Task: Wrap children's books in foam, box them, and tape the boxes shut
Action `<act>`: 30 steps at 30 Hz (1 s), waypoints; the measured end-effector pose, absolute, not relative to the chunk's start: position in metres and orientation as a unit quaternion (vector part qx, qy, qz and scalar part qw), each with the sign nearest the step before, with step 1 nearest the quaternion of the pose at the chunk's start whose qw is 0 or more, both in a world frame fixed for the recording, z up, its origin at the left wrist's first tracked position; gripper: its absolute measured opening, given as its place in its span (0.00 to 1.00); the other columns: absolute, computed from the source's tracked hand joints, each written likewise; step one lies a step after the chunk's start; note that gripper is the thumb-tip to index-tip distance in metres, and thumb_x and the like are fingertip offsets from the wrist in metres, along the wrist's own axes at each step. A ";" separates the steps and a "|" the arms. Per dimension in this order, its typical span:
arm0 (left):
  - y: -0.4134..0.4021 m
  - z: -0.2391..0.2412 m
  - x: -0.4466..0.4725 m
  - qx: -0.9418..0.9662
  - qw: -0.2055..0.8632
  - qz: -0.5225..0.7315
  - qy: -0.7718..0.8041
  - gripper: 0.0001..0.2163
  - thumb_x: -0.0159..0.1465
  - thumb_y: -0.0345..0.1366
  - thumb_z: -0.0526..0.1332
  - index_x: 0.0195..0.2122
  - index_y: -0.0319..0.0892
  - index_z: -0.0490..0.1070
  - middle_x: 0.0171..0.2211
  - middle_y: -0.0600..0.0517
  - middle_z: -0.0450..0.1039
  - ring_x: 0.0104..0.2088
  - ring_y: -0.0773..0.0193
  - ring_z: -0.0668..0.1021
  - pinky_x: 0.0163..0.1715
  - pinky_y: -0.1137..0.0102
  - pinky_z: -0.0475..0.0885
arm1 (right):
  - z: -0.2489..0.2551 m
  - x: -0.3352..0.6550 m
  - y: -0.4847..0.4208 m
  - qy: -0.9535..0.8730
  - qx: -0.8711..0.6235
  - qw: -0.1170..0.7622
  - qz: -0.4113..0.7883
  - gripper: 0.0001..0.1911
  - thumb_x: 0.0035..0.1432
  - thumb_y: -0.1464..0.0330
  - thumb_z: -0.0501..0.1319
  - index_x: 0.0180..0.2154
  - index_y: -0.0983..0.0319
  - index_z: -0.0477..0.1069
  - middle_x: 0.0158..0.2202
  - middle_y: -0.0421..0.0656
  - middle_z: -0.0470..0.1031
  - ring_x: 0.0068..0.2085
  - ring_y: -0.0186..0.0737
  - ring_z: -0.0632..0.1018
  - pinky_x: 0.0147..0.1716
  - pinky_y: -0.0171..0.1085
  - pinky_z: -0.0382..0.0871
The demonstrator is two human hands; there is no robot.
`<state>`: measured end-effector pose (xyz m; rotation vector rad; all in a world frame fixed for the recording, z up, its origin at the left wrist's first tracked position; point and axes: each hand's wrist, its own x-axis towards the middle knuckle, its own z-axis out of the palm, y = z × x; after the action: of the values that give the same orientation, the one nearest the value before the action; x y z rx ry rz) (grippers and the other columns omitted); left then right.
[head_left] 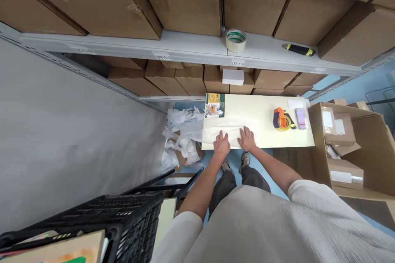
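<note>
Both my hands lie flat on a pale, thin white sheet or bag (226, 131) spread along the near edge of a cream table (262, 111). My left hand (221, 143) presses on it with fingers stretched out. My right hand (247, 137) rests beside it, fingers also spread. A green-covered book (215, 105) lies on the table just beyond my left hand. An orange tape dispenser (282, 119) sits to the right, apart from my hands.
Cardboard boxes fill the grey shelf (185, 47) ahead; a tape roll (235, 40) and a yellow-black knife (298, 49) lie on its ledge. An open carton (348, 148) with parcels stands right. White wrapping scraps (182, 135) pile left. A black crate (123, 222) is near left.
</note>
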<state>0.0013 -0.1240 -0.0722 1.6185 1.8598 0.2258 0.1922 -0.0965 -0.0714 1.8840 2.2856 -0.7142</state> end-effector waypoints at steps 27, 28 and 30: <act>-0.088 -0.094 -0.080 0.696 0.270 -0.073 0.662 0.53 0.63 0.60 0.67 0.82 0.44 0.45 0.83 0.38 0.32 0.81 0.33 0.41 0.76 0.38 0.42 | -0.084 0.199 -0.084 0.698 0.688 0.002 -0.199 0.34 0.73 0.60 0.52 0.75 0.63 0.60 0.78 0.59 0.55 0.77 0.62 0.55 0.74 0.64 0.47; -0.086 -0.093 -0.079 0.696 0.263 -0.057 0.666 0.49 0.66 0.58 0.64 0.82 0.44 0.46 0.83 0.38 0.34 0.81 0.34 0.45 0.76 0.40 0.45 | -0.084 0.188 -0.074 0.684 0.697 -0.032 -0.212 0.33 0.71 0.62 0.53 0.73 0.63 0.63 0.75 0.59 0.60 0.74 0.62 0.61 0.72 0.63 0.53; -0.079 -0.090 -0.079 0.696 0.251 -0.030 0.672 0.42 0.71 0.54 0.59 0.81 0.43 0.48 0.82 0.38 0.37 0.79 0.36 0.53 0.75 0.44 0.54 | -0.085 0.164 -0.047 0.653 0.698 -0.104 -0.274 0.30 0.69 0.63 0.55 0.69 0.63 0.69 0.67 0.59 0.70 0.65 0.58 0.72 0.66 0.56 0.65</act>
<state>-0.0790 -0.0790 -0.0895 1.8937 1.8278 -0.0805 0.1642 -0.0474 -0.0851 2.3522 2.1999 -0.9217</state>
